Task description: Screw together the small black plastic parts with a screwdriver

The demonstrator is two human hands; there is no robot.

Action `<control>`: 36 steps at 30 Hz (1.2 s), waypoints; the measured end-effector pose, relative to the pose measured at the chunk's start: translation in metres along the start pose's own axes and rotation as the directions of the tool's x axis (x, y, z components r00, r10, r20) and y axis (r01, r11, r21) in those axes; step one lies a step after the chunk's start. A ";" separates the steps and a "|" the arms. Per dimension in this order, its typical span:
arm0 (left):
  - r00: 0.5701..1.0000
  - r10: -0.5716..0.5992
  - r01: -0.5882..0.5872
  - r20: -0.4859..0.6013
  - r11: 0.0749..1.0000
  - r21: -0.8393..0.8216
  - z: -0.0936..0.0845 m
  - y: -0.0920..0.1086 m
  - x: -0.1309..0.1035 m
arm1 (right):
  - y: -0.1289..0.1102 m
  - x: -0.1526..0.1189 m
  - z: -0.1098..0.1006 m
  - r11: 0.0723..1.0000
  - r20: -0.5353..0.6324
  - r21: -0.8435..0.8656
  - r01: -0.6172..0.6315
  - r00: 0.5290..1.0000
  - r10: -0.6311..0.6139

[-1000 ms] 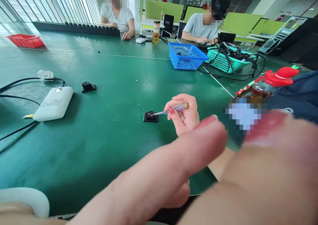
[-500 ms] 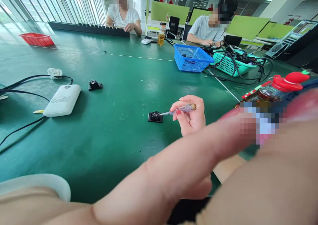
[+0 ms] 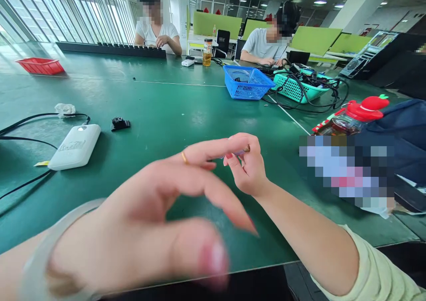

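Close to the camera, my left hand (image 3: 143, 216) reaches in from the left with its fingers apart, partly blurred. A ring is on one finger and a pale bangle (image 3: 40, 256) is at the wrist. My right hand (image 3: 249, 168) is closed around a small screwdriver (image 3: 241, 151) with a clear handle. Most of that screwdriver, its tip included, is behind the left hand's fingers. The small black part that lay under the tip is hidden now. Another small black part (image 3: 120, 123) lies farther left on the green table (image 3: 159, 115).
A white power bank (image 3: 75, 146) with black cables lies left. Farther back are a red basket (image 3: 40, 66), a blue basket (image 3: 249, 84) and a green basket (image 3: 299, 90) with tangled cables. A red-lidded bottle (image 3: 353, 117) is at right. Two people sit across the table.
My left arm, which stretched across to the right, has drawn back left; its hand is in front of the right hand. The view has shifted, showing my right forearm. The screwdriver stays held.
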State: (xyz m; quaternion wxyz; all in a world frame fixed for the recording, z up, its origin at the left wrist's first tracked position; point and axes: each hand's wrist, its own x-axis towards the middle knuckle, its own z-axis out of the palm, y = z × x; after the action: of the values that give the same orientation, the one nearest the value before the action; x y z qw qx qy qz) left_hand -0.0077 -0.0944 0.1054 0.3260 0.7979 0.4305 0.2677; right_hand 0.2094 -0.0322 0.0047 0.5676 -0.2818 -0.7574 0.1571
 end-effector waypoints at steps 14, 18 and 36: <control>0.999 0.005 0.010 -0.038 0.927 0.375 0.049 -0.098 0.064 | -0.007 0.004 -0.004 1.000 0.053 0.017 -0.024 0.998 0.023; 0.999 0.013 0.000 -0.032 0.925 0.379 0.052 -0.103 0.067 | -0.011 0.006 -0.005 0.999 0.054 -0.002 -0.054 0.997 0.054; 0.999 0.032 -0.013 -0.040 0.909 0.417 0.052 -0.118 0.070 | -0.006 0.007 -0.009 0.963 0.001 0.028 -0.269 0.963 0.269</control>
State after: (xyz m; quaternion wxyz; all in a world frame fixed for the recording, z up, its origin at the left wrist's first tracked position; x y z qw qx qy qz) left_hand 0.0022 -0.0001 -0.0063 0.1352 0.8476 0.4759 0.1917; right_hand 0.2146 -0.0332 0.0160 0.5458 -0.3744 -0.7091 0.2431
